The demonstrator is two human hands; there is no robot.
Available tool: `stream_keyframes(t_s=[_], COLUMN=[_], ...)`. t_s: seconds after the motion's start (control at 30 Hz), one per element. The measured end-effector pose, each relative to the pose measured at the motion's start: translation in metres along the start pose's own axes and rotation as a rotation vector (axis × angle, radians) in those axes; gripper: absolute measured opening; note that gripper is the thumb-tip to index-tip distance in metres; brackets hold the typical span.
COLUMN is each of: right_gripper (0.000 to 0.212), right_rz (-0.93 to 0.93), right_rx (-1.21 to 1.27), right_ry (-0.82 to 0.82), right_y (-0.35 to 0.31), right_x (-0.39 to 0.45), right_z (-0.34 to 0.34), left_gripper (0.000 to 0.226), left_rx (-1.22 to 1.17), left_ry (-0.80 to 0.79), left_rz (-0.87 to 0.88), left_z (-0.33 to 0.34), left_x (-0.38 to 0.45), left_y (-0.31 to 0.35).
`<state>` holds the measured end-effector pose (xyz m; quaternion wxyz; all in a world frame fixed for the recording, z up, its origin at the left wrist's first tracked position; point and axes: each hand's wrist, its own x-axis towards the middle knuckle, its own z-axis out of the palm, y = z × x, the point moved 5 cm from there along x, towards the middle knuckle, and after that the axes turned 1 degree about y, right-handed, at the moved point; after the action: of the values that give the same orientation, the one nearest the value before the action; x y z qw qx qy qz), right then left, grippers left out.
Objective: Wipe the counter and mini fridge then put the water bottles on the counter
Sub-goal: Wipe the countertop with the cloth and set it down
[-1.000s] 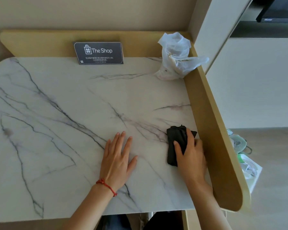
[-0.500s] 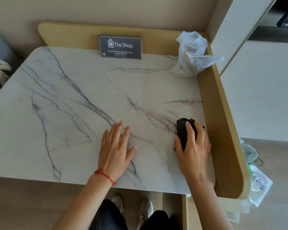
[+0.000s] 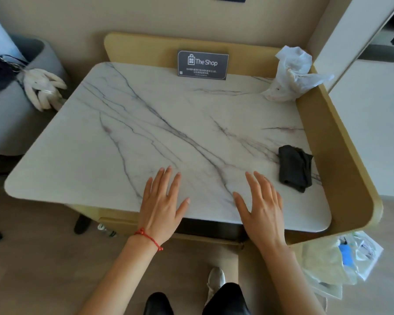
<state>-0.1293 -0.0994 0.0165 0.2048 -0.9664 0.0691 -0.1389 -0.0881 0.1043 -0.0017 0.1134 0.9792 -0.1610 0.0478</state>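
A white marble counter (image 3: 146, 133) with dark veins fills the middle of the head view. A folded black cloth (image 3: 295, 168) lies on it near the right wooden rim, touched by no hand. My left hand (image 3: 163, 205), with a red string at the wrist, is spread flat over the counter's front edge. To the left of the cloth, my right hand (image 3: 262, 208) is also spread over the front edge and holds nothing. A dark slot under the counter's front edge (image 3: 209, 227) may be the mini fridge; I cannot tell. A small bottle (image 3: 107, 230) lies on the floor under the counter.
A dark "The Shop" sign (image 3: 203, 64) leans on the wooden back rim. A crumpled white plastic bag (image 3: 293, 76) fills the back right corner. A wooden side wall (image 3: 341, 155) borders the right. Plastic bags (image 3: 337, 264) hang lower right. A grey seat (image 3: 14, 105) stands left.
My right hand let go of the black cloth and drew back to the front edge. The camera pulled back and up, so more floor and the counter's left side show.
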Motion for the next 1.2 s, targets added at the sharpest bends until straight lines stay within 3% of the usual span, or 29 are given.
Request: stream_keyframes(t_s=[0.43,0.87,1.2], right_gripper=[0.049,0.048,0.047], right_rz=[-0.056,-0.388,-0.436], right_rx=[0.052,0.128,0.181], right_ry=[-0.156,-0.286,-0.405], right_y=[-0.154,-0.232,-0.293], right_x=[-0.114,-0.138,-0.142], right_z=[0.066,0.121,0.172], left_gripper=[0.056,0.059,0.061], left_rx=[-0.002,0.025,0.014], left_ry=[-0.035,0.038,0.004], left_rz=[-0.100,-0.487,-0.654], left_z=[-0.042,-0.051,-0.049], left_x=[-0.143,-0.249,-0.295], left_y=[-0.140,-0.219,-0.283])
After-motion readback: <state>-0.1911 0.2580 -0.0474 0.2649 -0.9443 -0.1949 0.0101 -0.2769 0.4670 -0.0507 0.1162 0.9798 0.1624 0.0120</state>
